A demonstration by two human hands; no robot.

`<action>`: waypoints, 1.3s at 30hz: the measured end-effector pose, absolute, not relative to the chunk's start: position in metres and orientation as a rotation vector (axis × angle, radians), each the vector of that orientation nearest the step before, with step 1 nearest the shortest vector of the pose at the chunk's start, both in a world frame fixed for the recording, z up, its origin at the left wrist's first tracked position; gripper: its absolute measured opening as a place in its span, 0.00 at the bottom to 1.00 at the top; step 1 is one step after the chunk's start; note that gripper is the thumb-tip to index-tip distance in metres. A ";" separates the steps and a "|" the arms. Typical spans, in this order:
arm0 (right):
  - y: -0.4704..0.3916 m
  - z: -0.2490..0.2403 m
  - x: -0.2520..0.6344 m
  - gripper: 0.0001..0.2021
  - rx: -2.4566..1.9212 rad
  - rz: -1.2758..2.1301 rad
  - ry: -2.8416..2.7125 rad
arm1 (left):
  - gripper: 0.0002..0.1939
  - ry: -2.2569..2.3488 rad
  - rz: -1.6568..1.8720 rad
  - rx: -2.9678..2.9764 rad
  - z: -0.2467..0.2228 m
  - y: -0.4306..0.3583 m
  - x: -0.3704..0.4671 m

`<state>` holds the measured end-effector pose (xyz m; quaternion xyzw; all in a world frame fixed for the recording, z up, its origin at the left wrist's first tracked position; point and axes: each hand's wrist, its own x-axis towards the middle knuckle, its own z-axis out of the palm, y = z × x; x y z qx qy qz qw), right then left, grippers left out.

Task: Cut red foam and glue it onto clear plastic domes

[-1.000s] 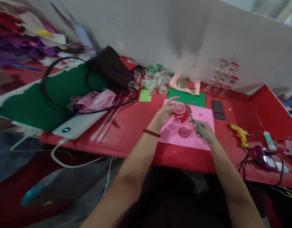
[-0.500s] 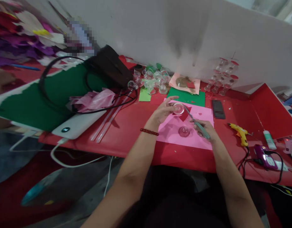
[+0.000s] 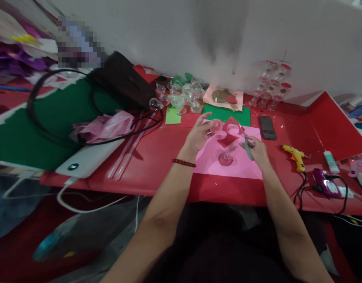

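Observation:
My left hand (image 3: 198, 136) pinches a clear plastic cup (image 3: 216, 126) by its side, its round face looking red. Closed around the grey-green handles of a pair of scissors (image 3: 248, 148) is my right hand (image 3: 256, 151). Between the hands, by the scissor blades, is a piece of red paper (image 3: 227, 140) with a round opening cut in it; whether it touches the blades I cannot tell. Below it a second clear cup (image 3: 225, 158) sits on the pink paper sheet (image 3: 210, 163).
Clustered clear cups (image 3: 187, 94) stand at the back, near a green sheet (image 3: 242, 118). Stacked cups (image 3: 269, 86) stand at back right. To the right lie a phone (image 3: 267, 128), a yellow glue gun (image 3: 295, 155) and a glue bottle (image 3: 331, 162). A white power bank (image 3: 89, 159) lies left.
The cup in my left hand has come away from the red paper, which now shows a round opening. My right hand and the scissors have shifted slightly up. The camera view has shifted a little.

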<state>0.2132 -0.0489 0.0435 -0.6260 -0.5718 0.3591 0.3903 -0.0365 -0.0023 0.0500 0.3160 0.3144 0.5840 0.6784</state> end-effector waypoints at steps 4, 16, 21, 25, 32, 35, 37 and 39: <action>-0.053 0.046 0.212 0.23 -1.826 0.451 -1.656 | 0.23 0.674 1.266 0.606 0.053 -0.004 -0.033; -0.063 0.052 0.203 0.17 -2.131 0.073 -2.026 | 0.12 0.482 1.058 0.115 0.064 -0.018 -0.012; -0.070 0.059 0.196 0.16 -2.200 0.016 -2.137 | 0.16 0.517 0.988 0.058 0.068 -0.022 -0.009; -0.077 0.065 0.189 0.19 -2.226 -0.023 -2.182 | 0.14 0.589 0.946 0.104 0.062 -0.020 -0.006; -0.080 0.066 0.189 0.20 -2.082 -0.043 -2.007 | 0.26 0.616 0.844 0.343 0.061 -0.021 -0.007; -0.075 0.057 0.193 0.20 -1.646 0.277 -1.802 | 0.27 0.627 0.778 0.447 0.065 -0.024 -0.006; -0.071 0.051 0.193 0.21 -1.388 0.571 -1.671 | 0.25 0.693 0.757 0.542 0.065 -0.027 -0.003; -0.070 0.047 0.191 0.22 -1.228 0.799 -1.591 | 0.25 0.798 0.746 0.653 0.063 -0.031 0.002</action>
